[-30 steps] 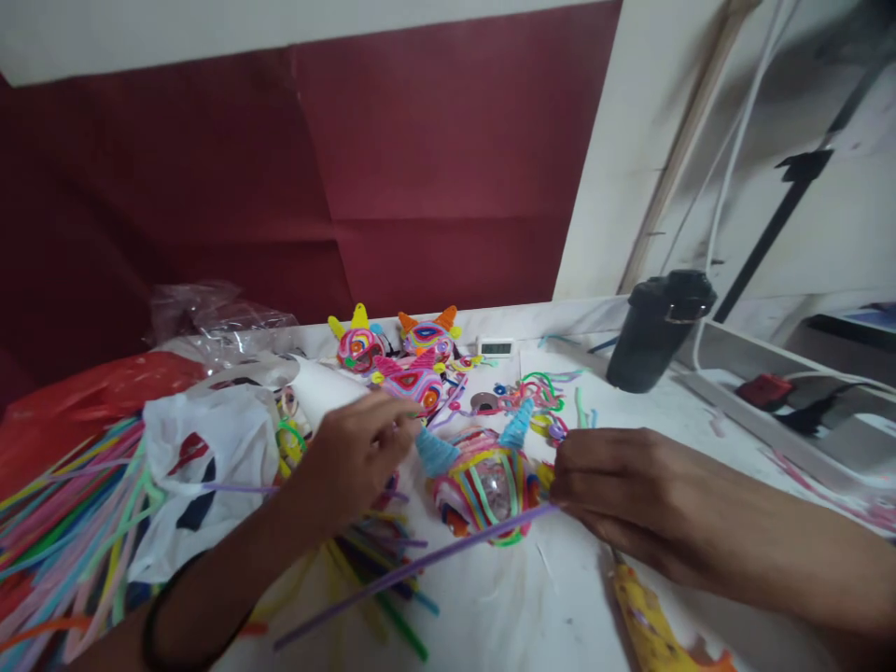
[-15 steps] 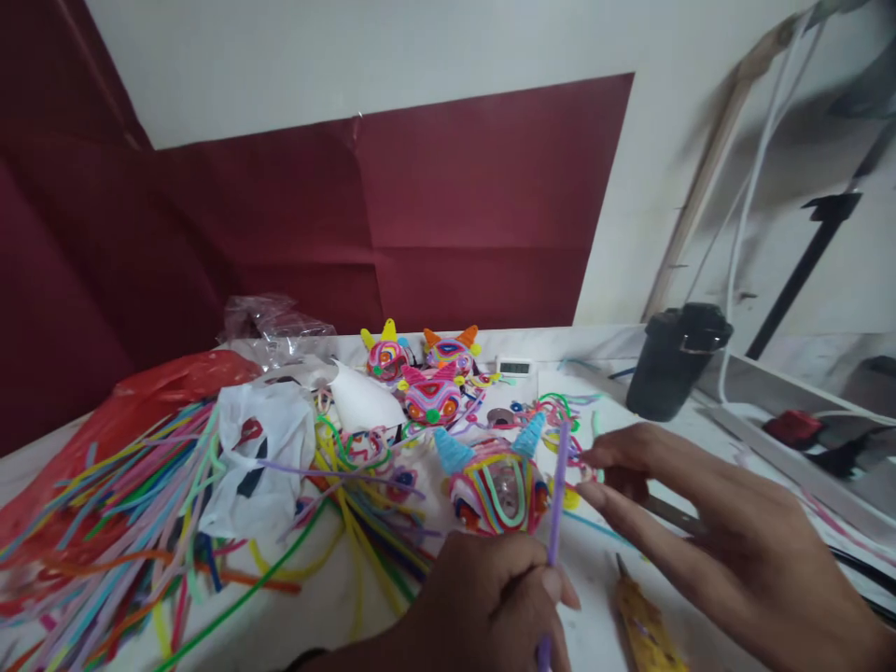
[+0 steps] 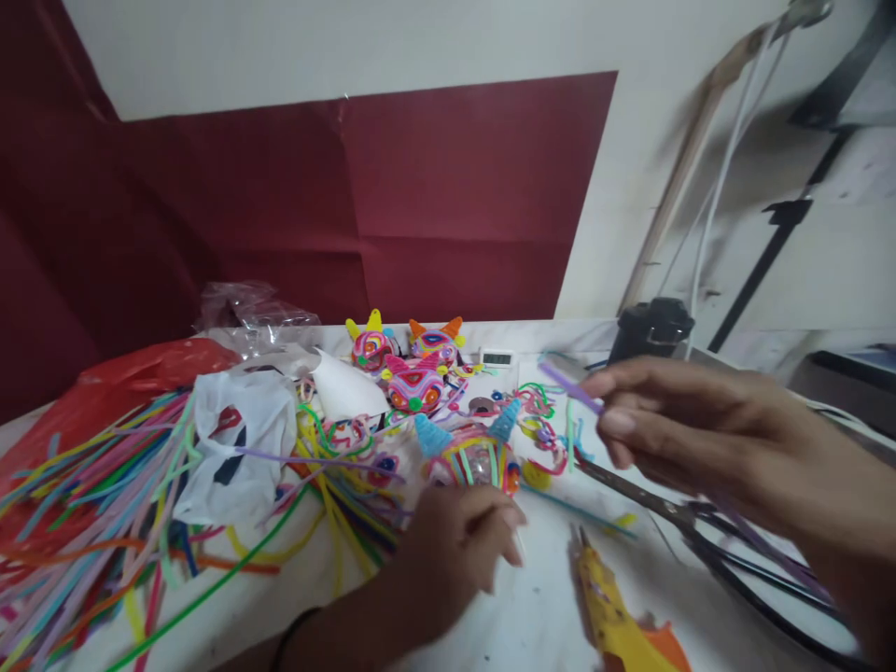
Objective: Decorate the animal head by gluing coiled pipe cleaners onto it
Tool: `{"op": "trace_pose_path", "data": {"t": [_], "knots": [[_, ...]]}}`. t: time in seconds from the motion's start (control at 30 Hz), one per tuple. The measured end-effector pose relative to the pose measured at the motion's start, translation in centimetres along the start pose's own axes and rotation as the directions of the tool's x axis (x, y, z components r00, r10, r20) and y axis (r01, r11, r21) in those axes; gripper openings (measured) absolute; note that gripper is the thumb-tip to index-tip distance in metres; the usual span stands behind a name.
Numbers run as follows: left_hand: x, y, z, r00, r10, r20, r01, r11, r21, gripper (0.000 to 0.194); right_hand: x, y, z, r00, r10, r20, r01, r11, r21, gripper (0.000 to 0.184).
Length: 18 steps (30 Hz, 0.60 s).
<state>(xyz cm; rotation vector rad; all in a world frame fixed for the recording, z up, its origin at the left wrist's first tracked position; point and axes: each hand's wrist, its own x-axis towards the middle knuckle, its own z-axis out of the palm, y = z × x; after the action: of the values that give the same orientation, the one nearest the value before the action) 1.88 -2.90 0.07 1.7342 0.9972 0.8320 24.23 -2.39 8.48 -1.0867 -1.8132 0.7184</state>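
- the right hand (image 3: pixel 679 439) pinches a purple pipe cleaner (image 3: pixel 558 377) between thumb and fingertips, its short end pointing toward the back edge of the tabletop (image 3: pixel 536 625).
- the left hand (image 3: pixel 462 537) is loosely curled and blurred; whether it grips anything, one cannot tell.
- the blue-horned head (image 3: pixel 466 459), wrapped in coloured strips, sits mid-tabletop, its lower part hidden behind the left hand.
- scissors (image 3: pixel 651 499) with black handles lie below the right hand, handles toward the right front corner.
- a yellow glue gun (image 3: pixel 608 597) lies toward the front edge, between the hands.
- three smaller horned heads (image 3: pixel 414 385) stand grouped near the back edge, with a white digital display (image 3: pixel 497 357) just beside them.
- a dark cup (image 3: pixel 651 327) stands behind the right hand.
- loose pipe cleaners (image 3: pixel 116 509) spread over the tabletop's left side, beside a white plastic bag (image 3: pixel 262 420).
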Motion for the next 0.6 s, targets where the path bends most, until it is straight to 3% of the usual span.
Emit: {"op": "trace_pose_path", "data": {"t": [0.1,0.2,0.37,0.6], "knots": [[0.8,-1.2,-2.5,0.975,0.047,-0.215,-0.022,0.993,0.117,0.029,1.5,1.3,0.5,0.956,-0.155,0.248,0.212,0.952,-0.222,0.029],[1.6,-2.2,-4.1,0.934,0.141,-0.328,-0.051,0.962,0.267,0.023,2.5,3.6,2.3,0.905,-0.234,0.356,0.360,0.865,-0.349,0.027],[2.7,-2.9,-4.8,0.883,0.371,-0.289,-0.180,0.834,0.521,0.018,3.2,6.4,4.2,0.894,-0.278,0.351,0.407,0.832,-0.377,0.022],[3.6,-3.7,-5.1,0.860,0.459,-0.224,-0.248,0.759,0.602,0.014,3.9,6.5,4.8,0.880,-0.323,0.349,0.447,0.810,-0.379,0.024]]}}
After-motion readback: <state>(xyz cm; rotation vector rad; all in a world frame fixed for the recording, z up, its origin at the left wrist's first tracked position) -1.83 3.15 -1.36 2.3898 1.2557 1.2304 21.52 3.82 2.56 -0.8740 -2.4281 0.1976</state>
